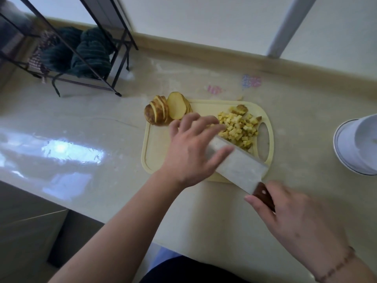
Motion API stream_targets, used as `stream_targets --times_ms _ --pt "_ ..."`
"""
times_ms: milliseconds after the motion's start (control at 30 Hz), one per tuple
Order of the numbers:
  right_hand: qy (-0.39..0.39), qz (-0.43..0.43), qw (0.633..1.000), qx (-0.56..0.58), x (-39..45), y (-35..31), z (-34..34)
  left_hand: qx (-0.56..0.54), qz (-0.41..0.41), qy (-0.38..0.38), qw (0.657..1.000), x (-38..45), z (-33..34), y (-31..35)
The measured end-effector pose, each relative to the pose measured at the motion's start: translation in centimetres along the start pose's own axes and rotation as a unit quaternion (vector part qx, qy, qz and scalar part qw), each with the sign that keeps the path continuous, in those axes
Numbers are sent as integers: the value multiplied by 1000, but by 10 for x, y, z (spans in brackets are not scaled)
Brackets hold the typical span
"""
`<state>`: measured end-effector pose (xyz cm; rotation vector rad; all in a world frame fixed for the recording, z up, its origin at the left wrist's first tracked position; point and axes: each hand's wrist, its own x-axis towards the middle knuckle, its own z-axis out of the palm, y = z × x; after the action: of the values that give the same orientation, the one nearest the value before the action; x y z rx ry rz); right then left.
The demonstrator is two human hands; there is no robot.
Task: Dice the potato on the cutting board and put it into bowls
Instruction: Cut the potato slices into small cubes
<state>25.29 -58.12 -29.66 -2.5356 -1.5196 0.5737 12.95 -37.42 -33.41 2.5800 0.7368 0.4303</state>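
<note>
A pale yellow cutting board [157, 152] lies on the counter. Sliced potato rounds [165, 111] lean together at its far left corner, partly off the board. A heap of potato dice [238, 127] covers its far right part. My right hand [295, 219] grips the brown wooden handle of a cleaver [242, 168], whose broad blade lies tilted over the board's near right side, its far edge at the dice. My left hand [191, 148] hovers over the board with fingers spread and straight, fingertips beside the dice and thumb over the blade. The image is motion-blurred.
A stack of white bowls [359, 146] stands at the right edge of the counter. A black wire rack [81, 58] holding dark green cloths stands at the back left. Small coloured stickers [252, 80] mark the counter behind the board. The counter's front edge runs along the lower left.
</note>
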Motion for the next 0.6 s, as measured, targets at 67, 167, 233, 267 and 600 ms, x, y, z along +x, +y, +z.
stream_targets --times_ms 67,167,233,267,600 --pt "-10 12 999 47 -3 -4 -2 -74 -35 152 985 -12 -5 -12" --pt "-81 53 961 258 -1 -13 -5 -87 -70 249 962 -41 -5 -42" --pt "-149 118 872 451 3 -20 0 -50 -29 178 982 -62 3 -59" --pt "-184 146 832 503 6 -23 4 -30 -1 129 991 -70 7 -66" --pt "-266 162 808 501 16 -38 29 -11 17 86 996 -83 29 -72"
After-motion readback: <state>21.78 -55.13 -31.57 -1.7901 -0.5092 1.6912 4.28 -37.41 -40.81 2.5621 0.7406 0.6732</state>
